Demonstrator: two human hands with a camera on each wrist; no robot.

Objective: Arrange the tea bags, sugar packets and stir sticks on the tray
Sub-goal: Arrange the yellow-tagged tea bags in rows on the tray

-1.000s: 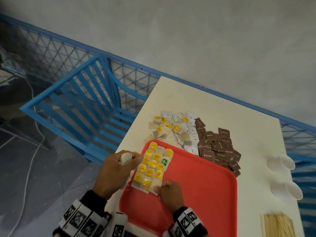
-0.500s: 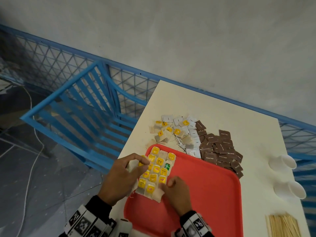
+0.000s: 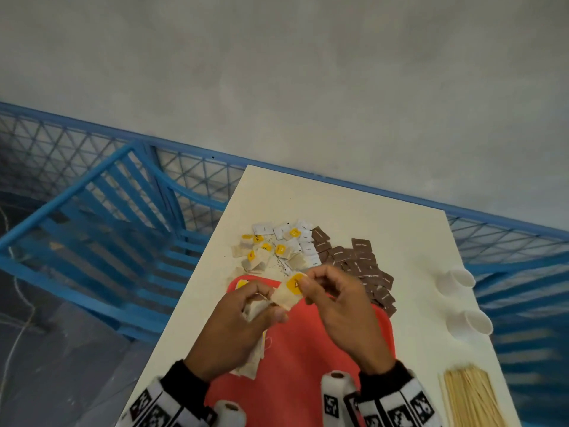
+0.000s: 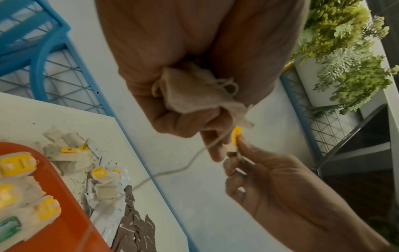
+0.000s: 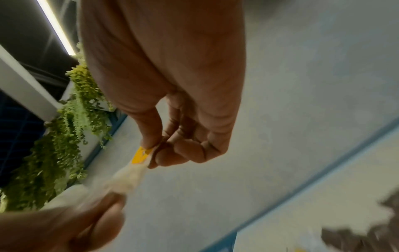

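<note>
a pale paper tea bag with a yellow tag (image 3: 291, 292) is held up above the far left corner of the flat red plastic tray (image 3: 308, 359), pinched at the tag by the right hand (image 3: 341, 309) and gripped at the pouch by the left hand (image 3: 237, 328), whose curled fingers also enclose a crumpled pale tea bag (image 4: 194, 88)

Head camera is sitting high, looking forward and down over the white table (image 3: 354, 211), taking in the red tray (image 3: 308, 380) and the wall beyond. Left wrist camera is looking close along the left hand (image 4: 183, 76), tilted toward the table edge. Right wrist camera is looking close past the right hand (image 5: 172, 85), angled up at the wall. All three are sharing the yellow-tagged tea bag (image 3: 289, 292) between the hands.
</note>
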